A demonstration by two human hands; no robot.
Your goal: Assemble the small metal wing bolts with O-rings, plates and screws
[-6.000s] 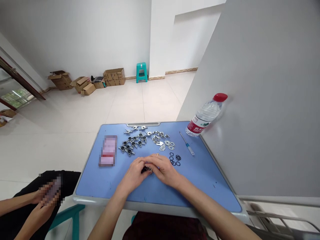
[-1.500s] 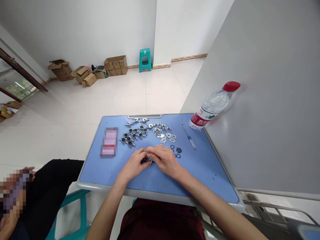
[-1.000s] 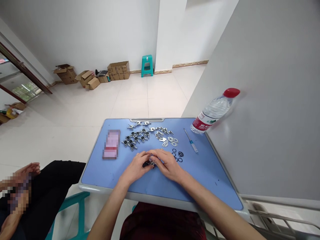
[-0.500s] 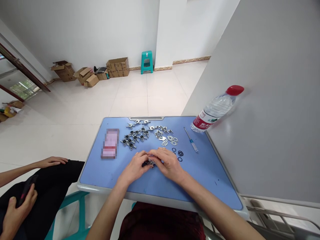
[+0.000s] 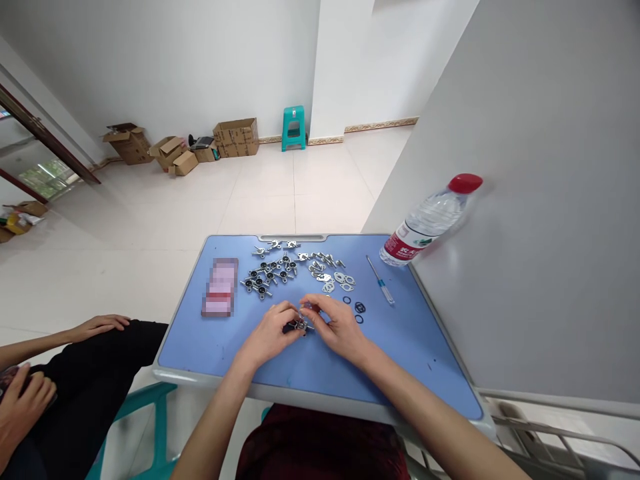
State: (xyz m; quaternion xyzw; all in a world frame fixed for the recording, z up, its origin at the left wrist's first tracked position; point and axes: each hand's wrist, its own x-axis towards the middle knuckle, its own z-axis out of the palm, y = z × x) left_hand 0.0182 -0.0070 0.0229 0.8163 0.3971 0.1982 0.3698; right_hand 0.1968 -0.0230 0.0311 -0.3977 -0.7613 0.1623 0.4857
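Note:
My left hand (image 5: pixel 270 332) is closed around a small metal fitting (image 5: pixel 301 325) with stub pipes, held just over the near middle of the blue table. Thumb and fingertips of my right hand (image 5: pixel 339 325) come together right above that fitting; whatever they pinch is too small to make out. Several black rubber rings (image 5: pixel 360 307) lie just right of my right hand. Beyond my hands lie metal fittings with black centres (image 5: pixel 271 275), flat metal gaskets (image 5: pixel 347 280) and small metal pieces (image 5: pixel 326 258).
A screwdriver (image 5: pixel 382 283) lies at the right, near a red-capped water bottle (image 5: pixel 419 227) by the grey partition (image 5: pixel 540 233). A blurred pink item (image 5: pixel 221 287) is on the table's left. Another person's hand (image 5: pixel 103 325) rests on a knee at left.
My right hand's fingers have lifted slightly and drawn into a pinch, exposing more of the fitting. My left hand keeps its hold. The neighbouring person's lower hand has shifted left.

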